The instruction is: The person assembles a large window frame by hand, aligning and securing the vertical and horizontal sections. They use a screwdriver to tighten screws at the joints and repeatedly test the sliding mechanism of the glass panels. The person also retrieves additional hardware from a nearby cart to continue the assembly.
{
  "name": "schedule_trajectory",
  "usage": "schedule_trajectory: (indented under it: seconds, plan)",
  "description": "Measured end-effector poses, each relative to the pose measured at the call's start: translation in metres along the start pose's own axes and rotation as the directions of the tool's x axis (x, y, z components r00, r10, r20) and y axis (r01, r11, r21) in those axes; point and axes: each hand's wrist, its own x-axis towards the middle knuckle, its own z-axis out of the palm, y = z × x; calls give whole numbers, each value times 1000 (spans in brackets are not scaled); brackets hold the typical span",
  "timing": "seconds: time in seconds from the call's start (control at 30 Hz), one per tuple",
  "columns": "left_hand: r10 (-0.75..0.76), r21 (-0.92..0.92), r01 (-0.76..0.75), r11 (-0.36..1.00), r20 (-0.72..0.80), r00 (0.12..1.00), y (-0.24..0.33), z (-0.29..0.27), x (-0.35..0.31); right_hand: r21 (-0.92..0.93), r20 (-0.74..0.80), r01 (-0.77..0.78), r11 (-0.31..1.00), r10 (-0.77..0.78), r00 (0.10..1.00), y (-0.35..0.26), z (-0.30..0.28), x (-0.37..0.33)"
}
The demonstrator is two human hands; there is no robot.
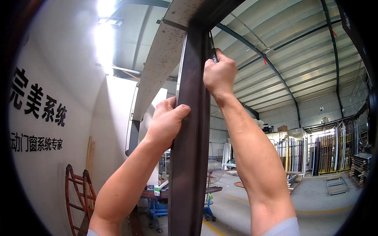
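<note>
A dark brown door or window frame stands upright before me, its tall post (189, 129) running the height of the view and meeting a top bar (214, 13) in a corner. My left hand (165, 120) grips the post's left edge, thumb across its face and fingers out of sight behind it. Higher up, at the post's right side, my right hand (220, 74) is closed round a slim hand tool (214, 53). Its thin dark shaft points up toward the inner corner. Whether its tip touches the frame is hard to see.
A speckled pale beam (159, 59) adjoins the frame's upper left. Left is a white wall (39, 173) with dark lettering and a red metal ladder-like stand (76, 196). Behind the post is a blue wheeled stand (157, 212). Racks of long profiles (330, 151) stand far right.
</note>
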Motion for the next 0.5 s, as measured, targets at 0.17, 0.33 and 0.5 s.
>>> schedule_trajectory:
  seconds: [0.17,0.33,0.5]
  plan:
    - [-1,11,0,1000,14,1000,-3,3,0,250,37,-132,959,126,991,1,-4,1]
    - [11,64,-10,998,-13,1000,-3,-1,0,418,71,-259,870,253,965,-7,-6,3]
    - [4,27,-4,1000,-14,1000,-3,0,-1,549,147,-416,725,406,902,-20,-10,2]
